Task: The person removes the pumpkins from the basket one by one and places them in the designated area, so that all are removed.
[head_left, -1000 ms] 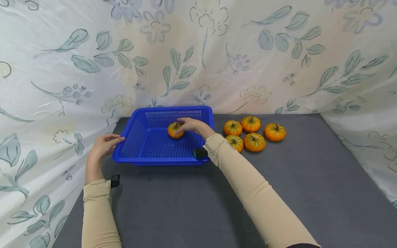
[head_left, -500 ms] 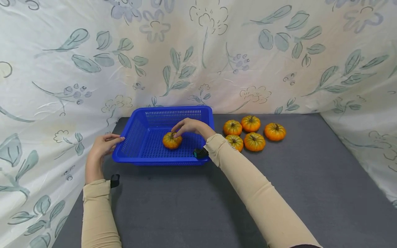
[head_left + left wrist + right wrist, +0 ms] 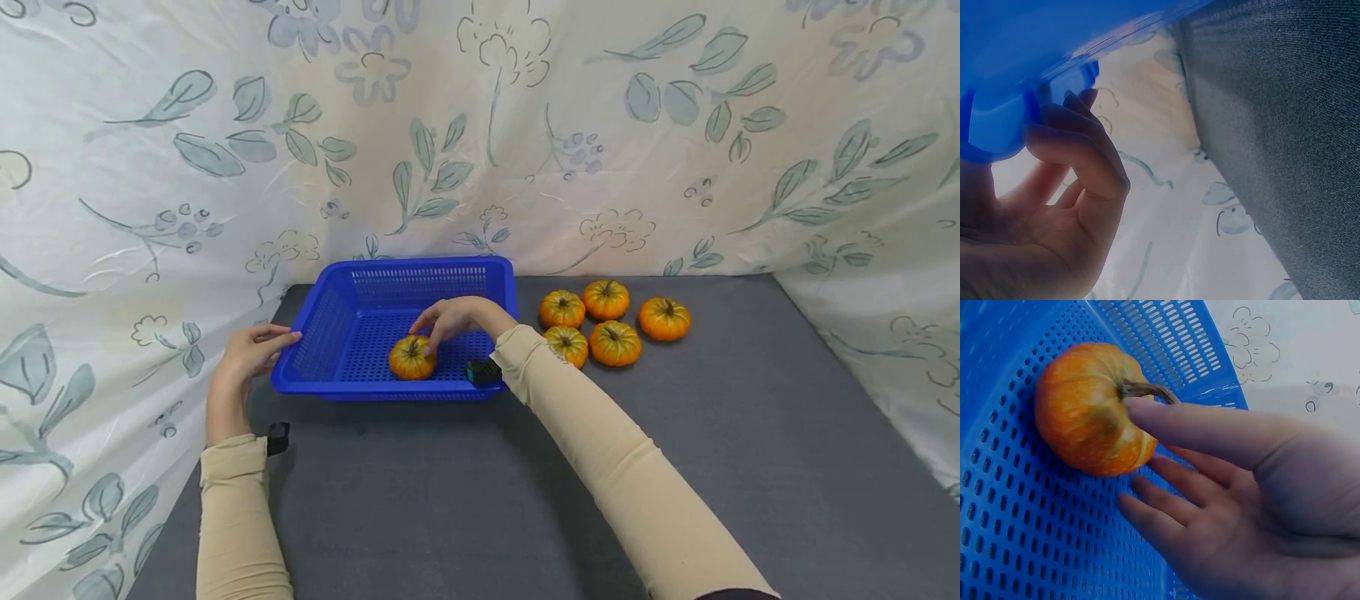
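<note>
left hand (image 3: 251, 354) grips the blue basket (image 3: 352, 387) rim, fingers curled round its corner. right hand (image 3: 457, 317) has straight, spread fingers touching the small pumpkin (image 3: 411, 358) sitting near the front wall, looks like letting go. next: lift away clean.

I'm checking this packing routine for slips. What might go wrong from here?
The small orange pumpkin sits near the front wall of the blue perforated plastic basket, with the right hand touching it only by straight fingertips; withdrawing carelessly might roll it. The left hand merely grips the basket's left rim, so a sleeve catching the rim may shift the basket.
</note>
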The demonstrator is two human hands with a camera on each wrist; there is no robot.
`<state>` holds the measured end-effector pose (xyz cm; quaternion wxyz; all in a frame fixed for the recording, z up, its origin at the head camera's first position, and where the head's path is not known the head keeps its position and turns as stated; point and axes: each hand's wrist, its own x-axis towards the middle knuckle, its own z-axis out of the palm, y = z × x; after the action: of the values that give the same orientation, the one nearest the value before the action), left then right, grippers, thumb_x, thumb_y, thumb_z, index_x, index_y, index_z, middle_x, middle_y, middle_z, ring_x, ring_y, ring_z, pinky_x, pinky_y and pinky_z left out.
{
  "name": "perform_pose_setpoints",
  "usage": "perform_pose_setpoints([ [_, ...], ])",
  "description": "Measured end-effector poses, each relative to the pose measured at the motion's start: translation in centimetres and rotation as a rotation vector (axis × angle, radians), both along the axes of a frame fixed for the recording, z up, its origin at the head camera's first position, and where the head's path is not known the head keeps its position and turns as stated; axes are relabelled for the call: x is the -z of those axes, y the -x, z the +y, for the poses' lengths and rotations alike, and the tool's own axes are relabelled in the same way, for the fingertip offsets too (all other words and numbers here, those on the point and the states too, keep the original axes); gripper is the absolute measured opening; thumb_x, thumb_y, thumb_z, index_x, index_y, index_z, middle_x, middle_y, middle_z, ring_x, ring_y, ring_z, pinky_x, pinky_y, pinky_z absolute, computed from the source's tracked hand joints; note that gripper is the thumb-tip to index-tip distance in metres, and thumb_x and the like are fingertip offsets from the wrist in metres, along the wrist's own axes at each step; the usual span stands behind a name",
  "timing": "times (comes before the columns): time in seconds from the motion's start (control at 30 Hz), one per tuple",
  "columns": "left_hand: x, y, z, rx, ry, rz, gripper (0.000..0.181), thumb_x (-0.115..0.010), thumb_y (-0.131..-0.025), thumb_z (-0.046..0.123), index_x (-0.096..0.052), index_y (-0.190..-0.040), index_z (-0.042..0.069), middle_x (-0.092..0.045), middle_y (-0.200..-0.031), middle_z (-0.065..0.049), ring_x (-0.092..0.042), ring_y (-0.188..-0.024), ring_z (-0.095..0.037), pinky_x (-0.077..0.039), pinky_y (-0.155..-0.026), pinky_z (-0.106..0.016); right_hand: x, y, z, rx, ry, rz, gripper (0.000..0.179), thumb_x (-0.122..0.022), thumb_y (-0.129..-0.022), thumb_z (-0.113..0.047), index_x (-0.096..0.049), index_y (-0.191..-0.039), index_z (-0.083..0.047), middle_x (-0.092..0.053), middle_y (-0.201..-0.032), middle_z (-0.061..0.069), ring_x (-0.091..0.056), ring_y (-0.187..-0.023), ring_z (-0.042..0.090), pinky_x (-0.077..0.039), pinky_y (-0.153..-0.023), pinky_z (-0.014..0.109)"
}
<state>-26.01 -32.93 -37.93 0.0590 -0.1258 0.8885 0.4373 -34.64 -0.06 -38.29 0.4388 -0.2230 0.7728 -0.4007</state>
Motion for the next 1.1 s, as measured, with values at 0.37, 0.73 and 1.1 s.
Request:
perform_pose_setpoints([
  [0.37, 0.2, 0.1, 0.2, -0.019, 0.023, 0.003, 0.061, -0.062, -0.094, 0.042, -0.052, -0.133, -0.003, -0.059, -0.126, -0.022, -0.058, -0.070, 0.003, -0.053, -0.067, -0.021, 0.2, -0.1, -0.6, -0.259, -0.014, -0.092, 0.068, -0.058, -0.092, 0.006, -0.032, -0.153, -0.010, -0.025, -0.162, 0.007, -0.031, -0.147, 0.024, -0.036, -0.115, 0.036],
  [0.73, 0.0, 0.5, 0.3, -0.029, 0.015, -0.007, 0.060, -0.062, -0.093, 0.042, -0.053, -0.133, -0.001, -0.063, -0.119, -0.015, -0.059, -0.069, 0.004, -0.055, -0.068, -0.022, 0.0, -0.4, -0.7, -0.192, 0.010, -0.029, 0.060, -0.064, -0.091, 0.001, -0.044, -0.147, -0.010, -0.036, -0.157, 0.007, -0.040, -0.141, 0.022, -0.039, -0.113, 0.035],
  [1.1, -0.1, 0.5, 0.4, -0.018, 0.011, -0.013, 0.060, -0.062, -0.093, 0.041, -0.052, -0.134, -0.003, -0.065, -0.114, -0.013, -0.060, -0.069, 0.004, -0.056, -0.070, -0.024, 0.1, -0.4, -1.3, -0.164, 0.014, 0.042, 0.050, -0.066, -0.090, -0.002, -0.053, -0.139, -0.007, -0.049, -0.148, 0.010, -0.044, -0.139, 0.023, -0.043, -0.109, 0.034],
])
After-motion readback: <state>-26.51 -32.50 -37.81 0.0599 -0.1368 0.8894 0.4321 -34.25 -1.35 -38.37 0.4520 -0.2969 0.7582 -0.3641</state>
